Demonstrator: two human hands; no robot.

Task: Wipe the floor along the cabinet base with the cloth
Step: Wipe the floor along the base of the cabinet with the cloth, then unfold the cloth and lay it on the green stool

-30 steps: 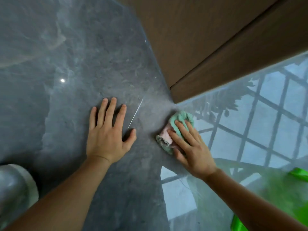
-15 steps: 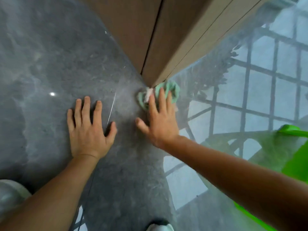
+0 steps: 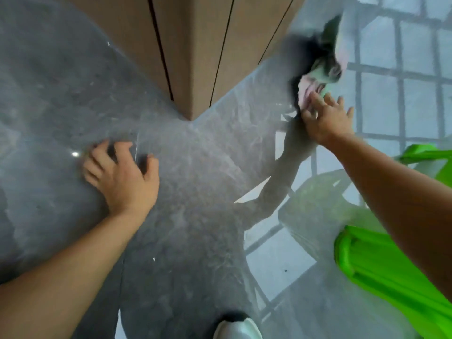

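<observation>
A brown wooden cabinet [image 3: 200,57] stands at the top centre, its corner meeting the glossy grey floor [image 3: 190,196]. My right hand [image 3: 325,121] is stretched out to the right of that corner and grips one end of the green and pink cloth [image 3: 322,72]. The cloth is blurred and trails away from my fingers, beside the cabinet's right base edge. My left hand [image 3: 122,177] rests on the floor to the left of the corner, fingers curled and bearing on their tips, with nothing in it.
A bright green plastic object [image 3: 391,272] sits at the lower right under my right forearm. The toe of a white shoe [image 3: 236,326] shows at the bottom edge. The floor on the right mirrors a window grid.
My right hand has swept the cloth from the cabinet corner out to the right along the base. My left hand has gone from flat to curled fingers. The view has shifted.
</observation>
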